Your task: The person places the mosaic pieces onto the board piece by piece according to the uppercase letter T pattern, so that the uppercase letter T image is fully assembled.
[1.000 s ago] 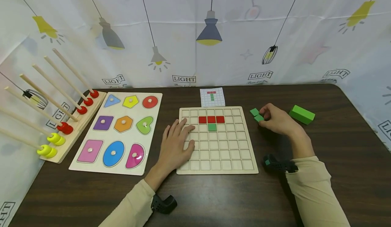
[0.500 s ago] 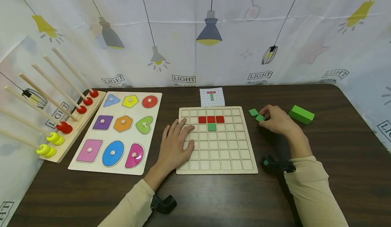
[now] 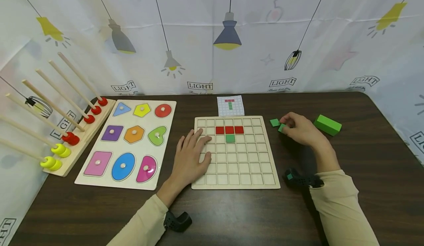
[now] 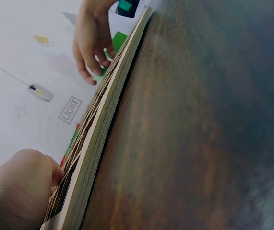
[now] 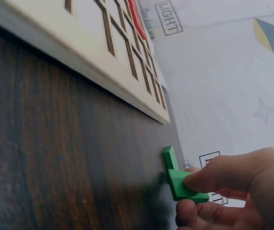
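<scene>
A wooden grid board (image 3: 235,185) lies mid-table, with three red square tiles (image 3: 229,130) in a row and one green square tile (image 3: 230,138) under the middle one. My left hand (image 3: 189,157) rests flat on the board's left side, fingers spread. To the right of the board, my right hand (image 3: 299,129) pinches a green square tile (image 5: 180,183) between thumb and fingers. Another green tile (image 3: 274,122) lies just beyond it on the table. In the right wrist view the held tile is tilted, overlapping a second green piece (image 5: 170,155).
A small printed pattern card (image 3: 230,105) lies behind the board. A green block (image 3: 327,125) sits right of my right hand. On the left are a shape puzzle board (image 3: 150,108) and a wooden peg stand (image 3: 71,157) with red and yellow beads. A printed curtain hangs behind.
My right hand's fingers have shifted slightly around the near green tile, which is now tilted and more covered. The far green tile has turned a little. My left hand stays put.
</scene>
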### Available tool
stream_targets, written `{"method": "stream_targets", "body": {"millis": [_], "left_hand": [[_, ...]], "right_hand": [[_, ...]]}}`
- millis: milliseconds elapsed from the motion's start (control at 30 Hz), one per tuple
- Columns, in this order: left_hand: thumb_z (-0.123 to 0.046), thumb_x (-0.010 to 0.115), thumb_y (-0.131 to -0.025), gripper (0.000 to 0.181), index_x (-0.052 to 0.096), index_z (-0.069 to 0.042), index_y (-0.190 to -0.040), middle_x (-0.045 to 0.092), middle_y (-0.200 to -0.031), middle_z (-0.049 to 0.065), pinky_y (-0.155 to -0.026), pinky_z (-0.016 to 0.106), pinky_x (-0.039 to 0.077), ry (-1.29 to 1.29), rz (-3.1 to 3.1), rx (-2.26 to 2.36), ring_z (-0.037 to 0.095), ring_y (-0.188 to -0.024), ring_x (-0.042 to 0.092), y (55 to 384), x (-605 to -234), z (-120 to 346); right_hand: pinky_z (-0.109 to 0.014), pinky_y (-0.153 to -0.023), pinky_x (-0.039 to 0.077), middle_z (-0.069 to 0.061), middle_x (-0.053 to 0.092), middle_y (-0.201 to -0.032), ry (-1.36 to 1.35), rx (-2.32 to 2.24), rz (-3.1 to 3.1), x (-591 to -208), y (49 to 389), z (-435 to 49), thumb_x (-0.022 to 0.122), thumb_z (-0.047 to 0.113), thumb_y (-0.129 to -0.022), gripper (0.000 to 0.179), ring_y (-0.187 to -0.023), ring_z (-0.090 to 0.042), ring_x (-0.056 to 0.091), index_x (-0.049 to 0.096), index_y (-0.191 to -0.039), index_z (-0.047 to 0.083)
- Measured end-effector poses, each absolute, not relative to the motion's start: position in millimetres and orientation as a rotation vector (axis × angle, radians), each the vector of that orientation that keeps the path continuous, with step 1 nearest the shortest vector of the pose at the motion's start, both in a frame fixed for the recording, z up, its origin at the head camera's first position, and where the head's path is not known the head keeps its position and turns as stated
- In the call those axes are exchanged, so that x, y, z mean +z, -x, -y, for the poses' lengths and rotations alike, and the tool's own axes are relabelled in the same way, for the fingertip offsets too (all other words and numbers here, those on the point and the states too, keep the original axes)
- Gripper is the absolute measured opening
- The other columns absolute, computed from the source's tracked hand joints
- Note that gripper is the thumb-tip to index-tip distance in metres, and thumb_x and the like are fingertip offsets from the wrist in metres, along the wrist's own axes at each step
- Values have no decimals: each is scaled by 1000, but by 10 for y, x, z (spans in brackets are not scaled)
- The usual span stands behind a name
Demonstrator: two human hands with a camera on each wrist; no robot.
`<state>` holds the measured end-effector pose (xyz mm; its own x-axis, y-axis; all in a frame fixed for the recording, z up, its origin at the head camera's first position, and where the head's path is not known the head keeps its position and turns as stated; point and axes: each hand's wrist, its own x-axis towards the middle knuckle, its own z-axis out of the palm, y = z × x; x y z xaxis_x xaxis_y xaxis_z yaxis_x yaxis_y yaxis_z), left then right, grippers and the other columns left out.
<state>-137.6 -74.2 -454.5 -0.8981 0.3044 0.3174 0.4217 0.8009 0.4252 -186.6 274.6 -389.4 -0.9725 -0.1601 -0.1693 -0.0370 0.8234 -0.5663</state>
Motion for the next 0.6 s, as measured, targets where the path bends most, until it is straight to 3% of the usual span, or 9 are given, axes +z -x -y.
{"method": "stream_targets", "body": {"millis": [267, 600], "left_hand": [[-27, 54, -87, 38, 57, -22, -125, 42, -147, 6, -113, 57, 19, 565, 2756, -732, 31, -141, 30, 1375, -4545, 738], [-27, 52, -88, 39, 56, -23, -126, 41, -147, 6, -113, 56, 19, 565, 2765, -732, 31, -141, 29, 1368, -4528, 737]], "right_hand": [[-33, -71, 43, -22, 60, -107, 197, -924, -2806, -3852, 1855, -2715, 48, 15, -94, 27, -89, -29, 56, 53, -115, -1], [-30, -67, 49, -19, 62, -101, 261, -1010, -2738, -3881, 1866, -2618, 49, 17, -96, 23, -79, -22, 61, 53, -112, 0]]}}
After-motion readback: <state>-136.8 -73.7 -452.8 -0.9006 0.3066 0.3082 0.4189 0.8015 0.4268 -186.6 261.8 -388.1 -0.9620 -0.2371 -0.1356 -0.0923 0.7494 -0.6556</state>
